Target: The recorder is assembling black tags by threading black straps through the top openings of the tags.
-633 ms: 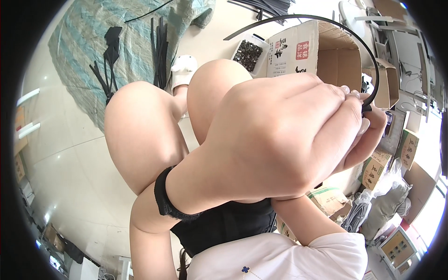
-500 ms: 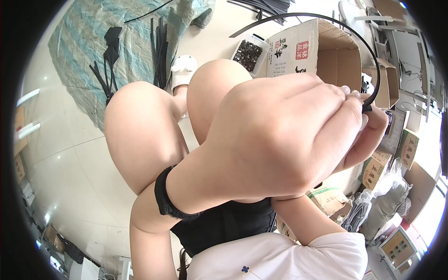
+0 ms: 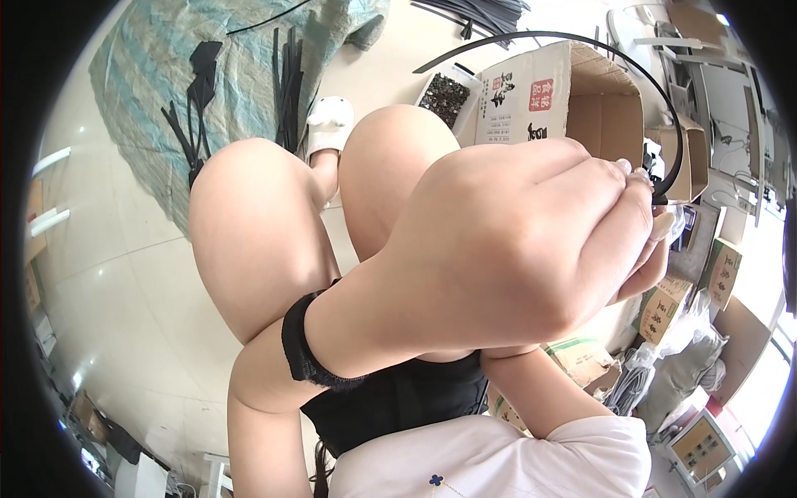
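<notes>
My left hand (image 3: pixel 515 241), with a black band (image 3: pixel 303 340) at the wrist, fills the middle of the view, its fingers closed in a pinch at the far right end. From those fingertips a thin flat black strip (image 3: pixel 682 137) rises and bends in a wide arc to the upper left, its other end free in the air. Behind the left hand, my right hand (image 3: pixel 646 272) shows only in part, fingers curled close to the left fingertips. Whatever it grips is hidden.
An open cardboard box (image 3: pixel 523 95) stands ahead, beside a white tub of small dark pieces (image 3: pixel 446 98). Black strips (image 3: pixel 289 91) lie on a blue-green woven sheet (image 3: pixel 149 100) at upper left. More cartons (image 3: pixel 664 309) and a grey sack (image 3: pixel 677 373) stand at right.
Both hands stay close together, and the strip has shifted slightly right and down in view. My right hand has drawn in behind the left, so less of it shows.
</notes>
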Demonstrator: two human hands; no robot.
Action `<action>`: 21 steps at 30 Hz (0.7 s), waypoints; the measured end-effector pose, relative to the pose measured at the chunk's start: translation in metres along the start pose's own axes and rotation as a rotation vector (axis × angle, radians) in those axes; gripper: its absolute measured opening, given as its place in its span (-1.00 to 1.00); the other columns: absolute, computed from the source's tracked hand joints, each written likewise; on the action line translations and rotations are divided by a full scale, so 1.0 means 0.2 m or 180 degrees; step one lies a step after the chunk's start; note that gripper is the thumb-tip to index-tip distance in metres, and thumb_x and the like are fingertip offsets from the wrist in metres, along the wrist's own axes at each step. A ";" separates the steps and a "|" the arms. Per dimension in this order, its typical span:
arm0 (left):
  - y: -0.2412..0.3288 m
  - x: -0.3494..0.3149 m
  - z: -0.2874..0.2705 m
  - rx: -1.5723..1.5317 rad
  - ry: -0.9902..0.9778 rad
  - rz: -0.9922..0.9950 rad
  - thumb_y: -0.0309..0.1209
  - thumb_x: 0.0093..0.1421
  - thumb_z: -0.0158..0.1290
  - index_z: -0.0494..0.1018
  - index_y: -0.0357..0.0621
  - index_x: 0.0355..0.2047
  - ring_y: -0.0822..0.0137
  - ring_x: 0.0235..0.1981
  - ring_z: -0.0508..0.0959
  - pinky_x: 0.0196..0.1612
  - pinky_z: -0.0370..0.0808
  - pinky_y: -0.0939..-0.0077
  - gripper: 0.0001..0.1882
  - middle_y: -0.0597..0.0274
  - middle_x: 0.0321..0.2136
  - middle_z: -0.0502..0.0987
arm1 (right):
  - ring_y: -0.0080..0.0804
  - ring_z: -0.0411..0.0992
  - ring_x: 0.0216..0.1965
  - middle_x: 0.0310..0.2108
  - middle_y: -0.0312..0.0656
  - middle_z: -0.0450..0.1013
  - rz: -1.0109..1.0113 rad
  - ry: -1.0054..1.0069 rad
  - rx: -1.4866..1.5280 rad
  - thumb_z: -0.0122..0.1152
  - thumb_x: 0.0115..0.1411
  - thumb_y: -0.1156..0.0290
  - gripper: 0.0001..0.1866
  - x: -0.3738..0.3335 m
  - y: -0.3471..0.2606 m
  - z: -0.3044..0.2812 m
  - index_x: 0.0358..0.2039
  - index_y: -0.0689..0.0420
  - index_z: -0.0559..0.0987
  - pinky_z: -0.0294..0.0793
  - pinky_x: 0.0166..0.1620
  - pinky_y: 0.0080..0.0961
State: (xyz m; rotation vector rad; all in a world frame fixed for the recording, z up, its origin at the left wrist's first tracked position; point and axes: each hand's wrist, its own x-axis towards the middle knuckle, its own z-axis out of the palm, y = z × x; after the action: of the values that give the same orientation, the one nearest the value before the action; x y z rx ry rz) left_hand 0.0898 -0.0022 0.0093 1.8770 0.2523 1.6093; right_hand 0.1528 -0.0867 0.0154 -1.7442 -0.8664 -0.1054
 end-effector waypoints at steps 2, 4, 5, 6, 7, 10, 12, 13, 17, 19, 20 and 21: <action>0.01 0.00 -0.01 -0.0030 -0.0101 -0.0149 -0.50 -0.18 0.09 0.42 -0.30 -0.62 0.43 -0.72 0.36 -0.73 0.31 0.64 -0.89 0.29 -0.72 0.37 | -0.75 0.17 -0.67 -0.71 -0.39 0.28 -0.0013 -0.0136 0.0071 -0.18 0.24 0.07 -0.47 0.00 0.00 0.00 -0.43 0.39 0.45 0.07 -0.61 -0.80; 0.01 0.00 0.00 -0.0040 0.0004 -0.0172 -0.50 -0.17 0.09 0.42 -0.30 -0.63 0.43 -0.73 0.35 -0.74 0.29 0.63 -0.89 0.30 -0.73 0.35 | -0.75 0.19 -0.64 -0.67 -0.37 0.30 0.0054 -0.0178 0.0095 -0.17 0.24 0.07 -0.47 0.00 0.00 -0.01 -0.39 0.39 0.44 0.10 -0.59 -0.80; 0.01 0.00 0.01 -0.0085 0.0110 -0.0196 -0.50 -0.16 0.09 0.42 -0.29 -0.63 0.43 -0.74 0.33 -0.75 0.27 0.63 -0.90 0.32 -0.74 0.33 | -0.74 0.20 -0.62 -0.63 -0.34 0.32 0.0117 -0.0202 0.0089 -0.17 0.24 0.06 -0.47 0.00 -0.01 -0.01 -0.35 0.39 0.43 0.13 -0.57 -0.81; 0.01 0.00 0.01 -0.0086 0.0115 -0.0201 -0.50 -0.16 0.09 0.42 -0.29 -0.63 0.43 -0.74 0.33 -0.75 0.27 0.63 -0.90 0.32 -0.74 0.33 | -0.74 0.20 -0.62 -0.63 -0.34 0.32 0.0116 -0.0207 0.0084 -0.17 0.24 0.06 -0.47 0.00 -0.01 0.02 -0.35 0.39 0.43 0.13 -0.57 -0.81; 0.01 0.00 0.00 -0.0112 0.0043 -0.0178 -0.49 -0.16 0.10 0.43 -0.29 -0.64 0.43 -0.73 0.33 -0.76 0.27 0.63 -0.89 0.32 -0.74 0.33 | -0.71 0.22 -0.57 -0.57 -0.31 0.34 0.0347 0.0475 0.0129 -0.18 0.24 0.06 -0.48 -0.01 -0.01 0.07 -0.35 0.38 0.42 0.17 -0.51 -0.79; 0.02 -0.01 0.00 -0.0068 0.0033 -0.0182 -0.49 -0.14 0.10 0.43 -0.30 -0.65 0.43 -0.73 0.33 -0.76 0.26 0.63 -0.89 0.31 -0.74 0.33 | -0.65 0.24 -0.50 -0.50 -0.25 0.34 0.0033 0.0561 0.0048 -0.19 0.24 0.06 -0.51 -0.01 0.09 0.01 -0.37 0.34 0.38 0.25 -0.38 -0.73; 0.02 -0.01 0.01 -0.0017 0.0093 -0.0208 -0.49 -0.14 0.10 0.42 -0.30 -0.66 0.43 -0.73 0.33 -0.77 0.26 0.63 -0.89 0.31 -0.74 0.33 | -0.61 0.25 -0.47 -0.48 -0.23 0.33 -0.0512 -0.0024 -0.0088 -0.19 0.24 0.07 -0.52 -0.01 0.13 -0.02 -0.39 0.33 0.37 0.27 -0.32 -0.70; 0.02 -0.01 0.02 0.0014 0.0167 -0.0168 -0.50 -0.14 0.10 0.42 -0.30 -0.66 0.43 -0.74 0.33 -0.77 0.26 0.63 -0.89 0.30 -0.75 0.32 | -0.60 0.25 -0.47 -0.50 -0.23 0.31 -0.0483 0.0174 -0.0066 -0.20 0.24 0.05 -0.52 -0.01 0.15 -0.02 -0.42 0.30 0.35 0.26 -0.30 -0.68; 0.02 -0.01 0.03 -0.0033 0.0219 -0.0129 -0.51 -0.14 0.09 0.41 -0.31 -0.68 0.43 -0.75 0.32 -0.78 0.24 0.62 -0.88 0.31 -0.78 0.28 | -0.59 0.24 -0.48 -0.53 -0.25 0.26 -0.0567 0.0202 0.0751 -0.21 0.24 -0.04 -0.47 0.01 0.17 -0.01 -0.46 0.28 0.31 0.26 -0.31 -0.66; 0.02 -0.02 0.04 -0.0003 0.0257 -0.0139 -0.51 -0.14 0.08 0.40 -0.30 -0.69 0.43 -0.75 0.31 -0.78 0.23 0.61 -0.88 0.31 -0.78 0.27 | -0.59 0.24 -0.49 -0.54 -0.26 0.26 -0.0472 0.0273 0.0637 -0.22 0.23 -0.06 -0.46 0.00 0.11 0.02 -0.46 0.28 0.30 0.26 -0.33 -0.66; 0.02 -0.02 0.04 0.0030 0.0287 -0.0141 -0.51 -0.14 0.08 0.40 -0.30 -0.71 0.43 -0.75 0.31 -0.79 0.22 0.61 -0.87 0.31 -0.79 0.26 | -0.59 0.23 -0.49 -0.54 -0.26 0.26 -0.0375 0.0352 0.0530 -0.22 0.22 -0.08 -0.45 0.00 0.06 0.03 -0.46 0.27 0.29 0.26 -0.34 -0.66; 0.03 -0.02 0.04 0.0034 0.0287 -0.0143 -0.51 -0.14 0.08 0.40 -0.30 -0.71 0.43 -0.75 0.31 -0.79 0.22 0.61 -0.87 0.31 -0.79 0.26 | -0.59 0.23 -0.49 -0.54 -0.26 0.26 -0.0374 0.0348 0.0532 -0.22 0.22 -0.08 -0.45 0.00 0.04 0.04 -0.46 0.27 0.29 0.26 -0.34 -0.66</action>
State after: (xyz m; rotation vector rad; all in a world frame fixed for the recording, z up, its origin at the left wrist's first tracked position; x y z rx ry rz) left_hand 0.0951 -0.0113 0.0085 1.7963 0.3401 1.6674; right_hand 0.1550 -0.0800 0.0066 -1.5181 -0.8721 -0.1989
